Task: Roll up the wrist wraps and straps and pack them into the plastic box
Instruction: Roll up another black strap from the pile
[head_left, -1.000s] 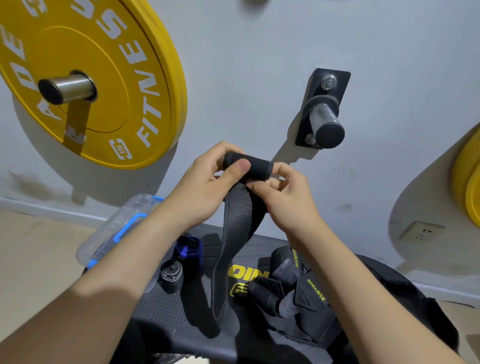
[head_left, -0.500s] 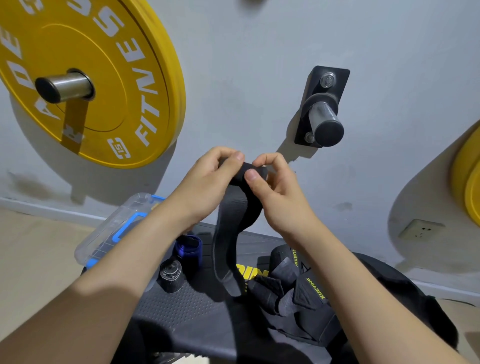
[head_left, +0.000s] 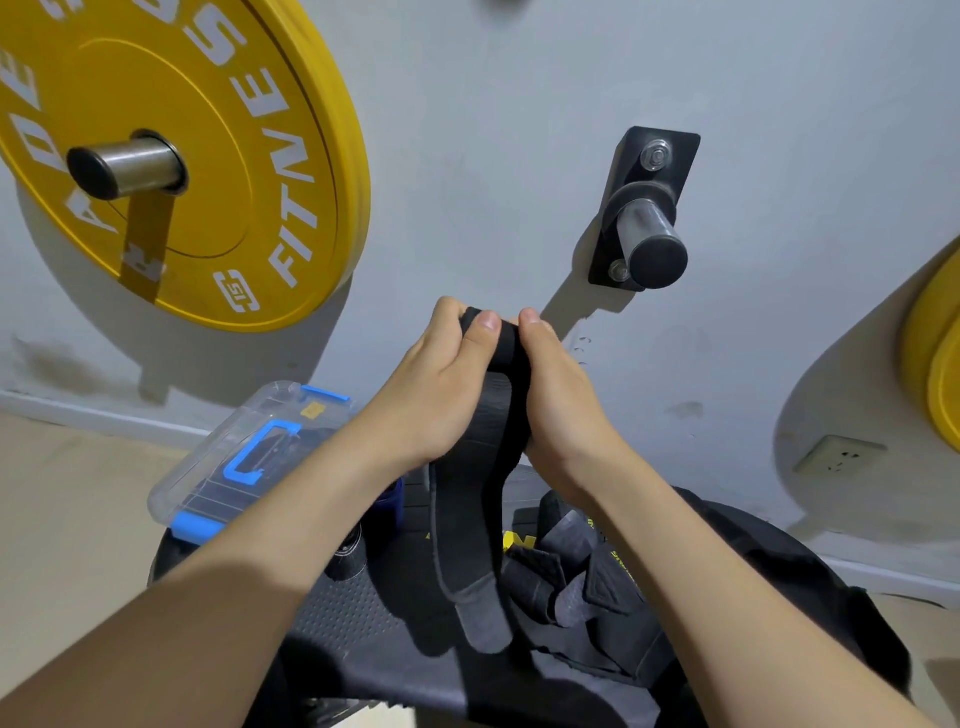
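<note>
A black wrist wrap (head_left: 475, 499) is held up in front of me, its top end wound into a small roll between both hands. My left hand (head_left: 436, 389) grips the roll with the thumb laid across its top. My right hand (head_left: 558, 395) grips it from the other side. The loose tail hangs down to a grey tab above the black bench (head_left: 353, 618). A clear plastic box (head_left: 228, 467) with a blue handle and clips lies at the bench's far left. A blue rolled wrap (head_left: 389, 506) and a small black roll (head_left: 345, 558) sit beside it, partly behind my left forearm.
A heap of black straps (head_left: 576, 582) with yellow lettering lies on the bench at the right. A yellow weight plate (head_left: 171, 145) hangs on the wall at upper left, an empty steel peg (head_left: 649, 234) juts out at centre, and another yellow plate (head_left: 935, 353) shows at the right edge.
The roll has grown between my hands and the hanging tail has become shorter. Both hands have closed in around the roll and sit a little lower.
</note>
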